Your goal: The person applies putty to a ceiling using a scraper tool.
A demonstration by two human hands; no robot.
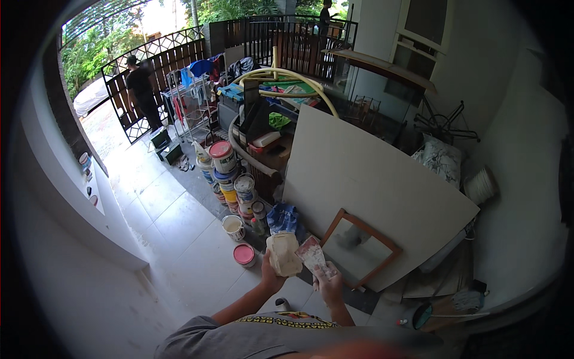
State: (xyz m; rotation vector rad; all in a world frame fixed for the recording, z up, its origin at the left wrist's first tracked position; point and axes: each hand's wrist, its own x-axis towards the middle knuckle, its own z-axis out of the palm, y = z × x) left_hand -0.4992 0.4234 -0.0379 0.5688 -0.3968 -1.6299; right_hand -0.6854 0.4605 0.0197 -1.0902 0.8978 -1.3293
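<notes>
My left hand [271, 275] is closed on the near left side of a shallow cream-coloured tray [283, 253], stained with pale residue. A putty knife [312, 253] is gripped in my right hand [328, 283], its wide blade tilted up beside the tray's right side. White putty or plaster coats the blade, and my right fingers have pale smears. The handle is mostly hidden by those fingers. Whether the blade touches the tray rim I cannot tell. Just beyond the tray lies a crumpled blue plastic bag [283, 218].
Left of the tray stand a red-lidded tub [244, 255], a white bucket [233, 227] and stacked paint pails [222, 157]. A wood-framed mirror [359, 248] leans against a large pale board [371, 179] on the right. One person [141, 93] stands by the gate, another [325, 18] farther back.
</notes>
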